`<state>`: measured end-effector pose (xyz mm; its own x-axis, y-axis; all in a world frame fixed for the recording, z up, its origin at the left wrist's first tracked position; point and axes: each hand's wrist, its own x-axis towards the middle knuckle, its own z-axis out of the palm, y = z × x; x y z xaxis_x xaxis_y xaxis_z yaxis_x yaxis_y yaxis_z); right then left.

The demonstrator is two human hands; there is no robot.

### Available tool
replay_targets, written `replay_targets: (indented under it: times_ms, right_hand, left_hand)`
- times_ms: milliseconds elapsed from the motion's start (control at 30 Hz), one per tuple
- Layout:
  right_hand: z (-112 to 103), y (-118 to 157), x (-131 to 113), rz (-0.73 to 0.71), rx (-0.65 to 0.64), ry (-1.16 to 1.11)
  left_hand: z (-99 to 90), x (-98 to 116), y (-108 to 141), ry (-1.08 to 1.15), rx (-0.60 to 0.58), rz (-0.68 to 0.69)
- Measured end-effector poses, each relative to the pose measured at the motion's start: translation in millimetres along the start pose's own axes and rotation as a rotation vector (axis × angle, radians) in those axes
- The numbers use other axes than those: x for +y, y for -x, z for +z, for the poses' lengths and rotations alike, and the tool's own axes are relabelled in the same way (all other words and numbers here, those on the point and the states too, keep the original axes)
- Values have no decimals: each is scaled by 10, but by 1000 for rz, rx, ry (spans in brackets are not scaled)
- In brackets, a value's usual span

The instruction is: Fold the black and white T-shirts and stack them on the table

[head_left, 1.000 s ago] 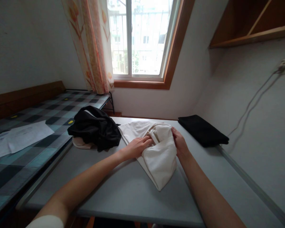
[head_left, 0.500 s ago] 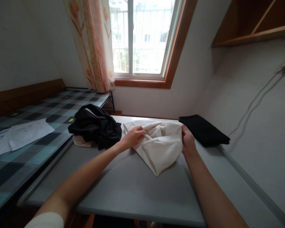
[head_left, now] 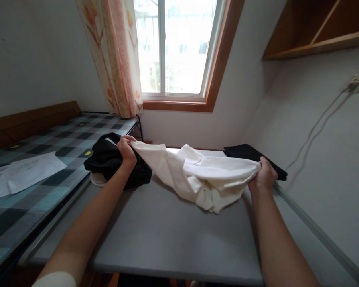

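Note:
A white cloth [head_left: 173,171] is stretched sideways between my two hands above the grey table [head_left: 167,239], its middle sagging in loose folds. My left hand [head_left: 127,150] pinches its left end, in front of a crumpled black cloth [head_left: 103,153]. At the right end, my right hand [head_left: 263,175] grips the white cloth, close to a folded black cloth [head_left: 242,150] on the table's far right. Something pale [head_left: 98,179] shows from under the crumpled black cloth.
A bed with a checked cover [head_left: 32,159] stands at the left, with papers [head_left: 32,173] on it. Behind the table are a window [head_left: 179,52] and a curtain [head_left: 119,59]. A wooden shelf [head_left: 320,46] and a cable [head_left: 314,129] are on the right wall.
My hands have moved apart, the left one leftward and the right one rightward. The white cloth, bunched between them before, is now pulled out wide.

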<state>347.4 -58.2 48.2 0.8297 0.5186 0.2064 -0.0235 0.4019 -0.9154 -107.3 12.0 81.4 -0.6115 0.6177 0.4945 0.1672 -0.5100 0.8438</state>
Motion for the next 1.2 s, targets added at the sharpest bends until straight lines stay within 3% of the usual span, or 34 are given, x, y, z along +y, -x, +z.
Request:
replay_targets:
  times_ms: [100, 200, 267, 367, 400, 467, 567, 633, 800, 933, 1033, 1133, 1200]
  right_hand:
    - [18, 154, -85, -331, 154, 480]
    - [108, 395, -129, -636, -32, 756]
    - [186, 578, -110, -730, -342, 862]
    - [273, 821, -26, -713, -1061, 909]
    - [289, 886, 3, -682, -1222, 923]
    - [308, 989, 42, -634, -1328, 980]
    - [334, 1079, 49, -606, -1201, 1062]
    - [355, 1094, 42, -579, -1112, 1064]
    - [398, 994, 66, -394, -832, 717]
    - [406, 865, 74, -59, -553, 330]
    - [392, 778, 67, 170, -409, 128]
    - [355, 670, 80, 237, -284, 42]
    - [318, 573, 103, 205, -266, 24]
  left_hand:
    - [-3, 75, 65, -80, -91, 115]
    - [72, 160, 170, -97, -319, 204]
    - [132, 208, 277, -153, -584, 220]
    - [181, 253, 485, -278, -1104, 246]
    - [185, 260, 558, -311, -1250, 255]
    - [186, 267, 692, -371, -1466, 264]
    - [184, 275, 841, -426, -1635, 314]
    - [178, 281, 904, -434, -1652, 402]
    - [149, 243, 961, -492, -1555, 502]
    - [192, 195, 932, -523, -1502, 462]
    - [245, 207, 885, -393, -1500, 401]
    - [252, 222, 768, -300, -1427, 370]
    - [225, 195, 636, -315, -1250, 374]
